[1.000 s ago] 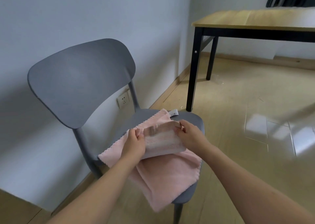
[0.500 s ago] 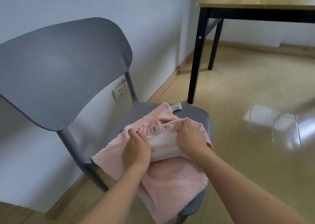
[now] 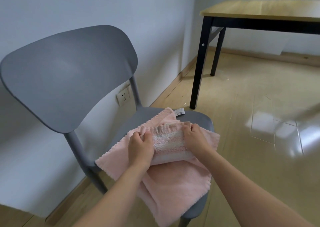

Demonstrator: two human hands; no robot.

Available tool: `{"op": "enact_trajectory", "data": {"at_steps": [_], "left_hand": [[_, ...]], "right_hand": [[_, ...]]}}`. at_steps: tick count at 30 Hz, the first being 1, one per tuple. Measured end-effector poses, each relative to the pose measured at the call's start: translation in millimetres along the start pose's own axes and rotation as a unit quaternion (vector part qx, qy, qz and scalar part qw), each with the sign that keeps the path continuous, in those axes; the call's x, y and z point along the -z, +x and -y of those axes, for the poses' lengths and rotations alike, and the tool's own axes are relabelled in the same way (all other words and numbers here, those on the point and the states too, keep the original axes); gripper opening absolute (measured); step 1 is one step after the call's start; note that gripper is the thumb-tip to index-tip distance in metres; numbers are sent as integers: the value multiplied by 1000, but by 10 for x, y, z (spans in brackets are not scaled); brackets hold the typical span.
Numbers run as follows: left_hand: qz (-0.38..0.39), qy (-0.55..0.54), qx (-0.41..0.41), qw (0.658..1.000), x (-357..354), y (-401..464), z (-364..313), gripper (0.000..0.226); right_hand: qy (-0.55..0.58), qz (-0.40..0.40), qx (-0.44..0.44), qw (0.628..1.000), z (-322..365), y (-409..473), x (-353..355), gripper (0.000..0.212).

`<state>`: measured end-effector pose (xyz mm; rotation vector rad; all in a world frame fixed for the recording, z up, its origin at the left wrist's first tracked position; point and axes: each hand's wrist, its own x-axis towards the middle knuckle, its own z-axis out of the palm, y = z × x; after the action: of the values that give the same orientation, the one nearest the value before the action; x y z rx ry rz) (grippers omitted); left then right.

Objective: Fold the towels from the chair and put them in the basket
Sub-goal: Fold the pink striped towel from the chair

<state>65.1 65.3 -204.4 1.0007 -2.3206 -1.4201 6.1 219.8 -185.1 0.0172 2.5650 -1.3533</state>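
A grey chair (image 3: 69,78) stands by the wall with pink towels on its seat. A small folded pink-and-white striped towel (image 3: 168,143) lies on top of a larger plain pink towel (image 3: 173,188) that hangs over the seat's front edge. My left hand (image 3: 140,149) grips the striped towel's left end, fingers curled over it. At the right end, my right hand (image 3: 196,139) pinches the far corner. A white barcode label (image 3: 179,112) sticks out from the pink towel at the back. No basket is in view.
A wooden table (image 3: 259,10) with black legs (image 3: 199,67) stands at the back right. A wall socket (image 3: 123,97) sits low on the white wall behind the chair. Glossy light floor (image 3: 259,140) spreads to the right.
Both hands stay on the striped towel at the same spots. The camera has pulled back and tilted, so the chair back and table look farther away than half a second ago.
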Motion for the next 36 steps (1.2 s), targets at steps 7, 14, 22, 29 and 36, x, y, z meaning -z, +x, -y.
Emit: {"op": "enact_trajectory", "data": {"at_steps": [7, 14, 22, 29, 36], "left_hand": [[24, -109, -4, 994, 17, -45, -44, 31], [165, -215, 178, 946, -28, 104, 5, 35], [102, 107, 38, 988, -107, 21, -26, 47], [4, 216, -120, 969, -157, -167, 57, 28], [25, 185, -120, 975, -92, -169, 24, 28]], "right_hand": [[46, -4, 31, 998, 78, -128, 81, 24], [13, -15, 5, 1000, 59, -141, 134, 20], [-54, -29, -6, 998, -224, 5, -112, 50], [-144, -87, 26, 986, -258, -69, -261, 31], [-76, -74, -30, 994, -131, -114, -154, 43]]}}
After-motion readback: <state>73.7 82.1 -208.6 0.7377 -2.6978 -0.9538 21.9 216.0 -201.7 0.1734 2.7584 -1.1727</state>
